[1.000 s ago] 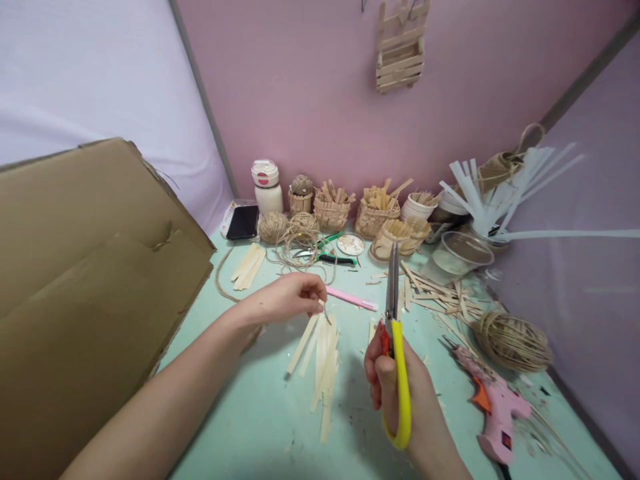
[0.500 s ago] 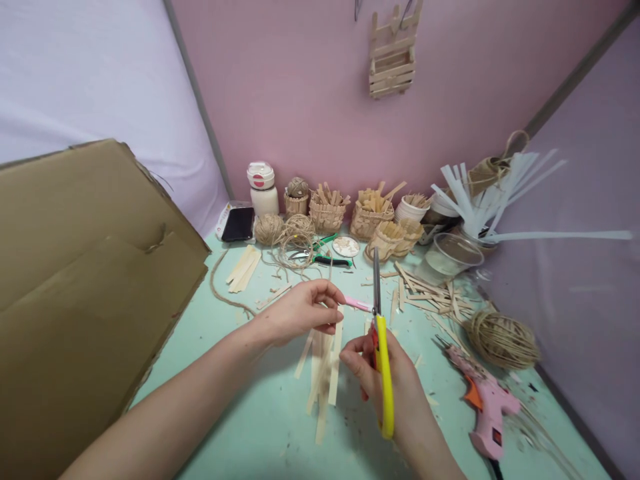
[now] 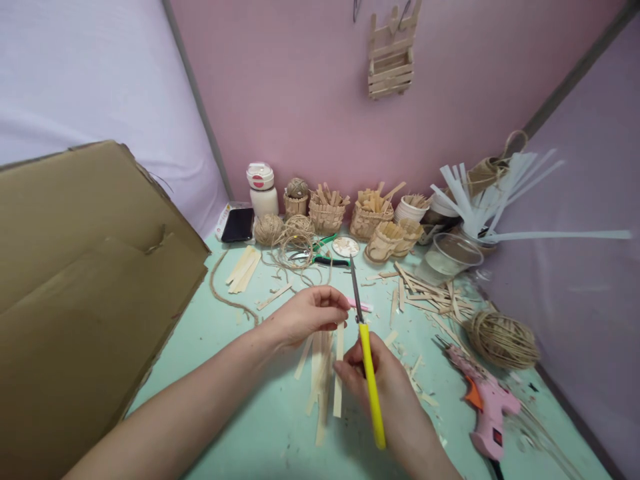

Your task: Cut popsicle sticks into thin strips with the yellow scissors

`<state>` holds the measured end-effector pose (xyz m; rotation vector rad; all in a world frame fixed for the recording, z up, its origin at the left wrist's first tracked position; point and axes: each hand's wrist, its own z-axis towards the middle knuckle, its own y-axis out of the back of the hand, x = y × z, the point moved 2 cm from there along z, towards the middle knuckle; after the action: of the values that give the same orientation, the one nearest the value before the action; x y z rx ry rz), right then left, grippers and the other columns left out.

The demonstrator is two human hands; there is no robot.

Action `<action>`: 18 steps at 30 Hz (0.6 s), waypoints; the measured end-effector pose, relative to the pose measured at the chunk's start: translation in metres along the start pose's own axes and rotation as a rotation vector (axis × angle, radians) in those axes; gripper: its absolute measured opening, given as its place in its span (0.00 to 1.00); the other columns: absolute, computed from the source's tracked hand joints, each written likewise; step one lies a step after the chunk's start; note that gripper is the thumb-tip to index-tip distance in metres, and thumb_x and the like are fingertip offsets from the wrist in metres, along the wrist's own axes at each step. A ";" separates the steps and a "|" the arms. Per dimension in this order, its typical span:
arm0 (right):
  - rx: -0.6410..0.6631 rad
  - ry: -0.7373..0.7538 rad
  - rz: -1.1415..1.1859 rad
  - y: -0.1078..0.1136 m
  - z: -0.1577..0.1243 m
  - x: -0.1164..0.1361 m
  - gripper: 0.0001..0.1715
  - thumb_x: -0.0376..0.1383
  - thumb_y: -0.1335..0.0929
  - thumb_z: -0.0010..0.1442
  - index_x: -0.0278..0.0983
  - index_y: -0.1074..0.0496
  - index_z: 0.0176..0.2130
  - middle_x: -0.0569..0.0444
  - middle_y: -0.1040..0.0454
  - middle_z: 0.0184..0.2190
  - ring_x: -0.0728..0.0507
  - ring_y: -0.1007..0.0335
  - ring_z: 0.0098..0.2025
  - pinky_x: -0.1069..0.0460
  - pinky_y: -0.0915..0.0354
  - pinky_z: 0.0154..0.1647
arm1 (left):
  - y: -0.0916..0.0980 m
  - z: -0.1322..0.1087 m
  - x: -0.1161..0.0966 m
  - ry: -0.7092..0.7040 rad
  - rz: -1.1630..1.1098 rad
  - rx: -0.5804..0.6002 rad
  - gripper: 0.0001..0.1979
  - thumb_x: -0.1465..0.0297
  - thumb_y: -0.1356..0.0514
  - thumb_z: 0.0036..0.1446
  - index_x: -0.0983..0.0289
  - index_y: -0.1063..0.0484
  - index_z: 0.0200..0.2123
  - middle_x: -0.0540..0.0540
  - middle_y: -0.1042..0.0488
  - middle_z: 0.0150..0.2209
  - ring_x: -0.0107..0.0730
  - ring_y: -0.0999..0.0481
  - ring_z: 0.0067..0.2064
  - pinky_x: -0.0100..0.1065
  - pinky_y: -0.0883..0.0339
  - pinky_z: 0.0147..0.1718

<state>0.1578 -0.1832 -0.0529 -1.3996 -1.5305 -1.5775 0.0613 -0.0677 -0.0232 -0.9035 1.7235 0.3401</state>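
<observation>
Between its thumb and fingertips, my left hand [image 3: 320,310] pinches a thin pale wooden strip [image 3: 339,397], which hangs down above the table. My right hand [image 3: 393,387] is closed around a pair of scissors [image 3: 371,390] with yellow handles, blades pointing up and away. Its thumb and fingertip are beside the strip, and I cannot tell whether they touch it. Beneath my hands lies a loose bunch of wooden strips [image 3: 317,373]. A pink tool [image 3: 361,305], partly hidden by the scissors, is on the table just beyond.
Cardboard [image 3: 90,287] leans at left. Green-handled pliers [image 3: 330,261], a phone [image 3: 238,225], a twine ball [image 3: 270,230] and a stick-filled basket [image 3: 373,217] stand behind. Rightward are scattered sticks [image 3: 430,293], a plastic cup [image 3: 453,257], a twine skein [image 3: 503,339] and a pink glue gun [image 3: 487,400].
My right hand and the scissors have moved left, toward the strip, and the blades now tilt to the left. My left hand has shifted slightly right and down with the strip.
</observation>
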 end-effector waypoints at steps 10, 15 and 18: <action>-0.052 0.032 -0.009 0.003 0.000 0.001 0.13 0.41 0.33 0.51 0.40 0.43 0.27 0.60 0.35 0.21 0.48 0.40 0.22 0.54 0.45 0.23 | 0.047 0.011 -0.021 -0.370 0.044 -0.389 0.12 0.67 0.35 0.45 0.65 0.28 0.34 0.49 0.28 0.30 0.24 0.30 0.32 0.29 0.37 0.36; -0.197 0.149 0.173 0.007 0.000 0.009 0.16 0.41 0.30 0.50 0.40 0.42 0.26 0.59 0.35 0.21 0.49 0.39 0.21 0.54 0.42 0.22 | 0.034 0.012 -0.012 -0.304 0.266 -0.265 0.09 0.65 0.38 0.48 0.65 0.28 0.29 0.47 0.32 0.23 0.22 0.35 0.26 0.27 0.41 0.28; -0.221 0.158 0.254 0.010 0.000 0.012 0.19 0.43 0.28 0.50 0.40 0.42 0.25 0.59 0.34 0.21 0.49 0.40 0.21 0.55 0.42 0.21 | 0.017 0.008 -0.003 -0.214 0.474 -0.096 0.13 0.62 0.40 0.50 0.66 0.29 0.22 0.48 0.33 0.20 0.24 0.35 0.24 0.28 0.41 0.26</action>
<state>0.1627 -0.1823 -0.0384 -1.4808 -1.0672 -1.6892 0.0553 -0.0501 -0.0273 -0.4930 1.7170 0.8091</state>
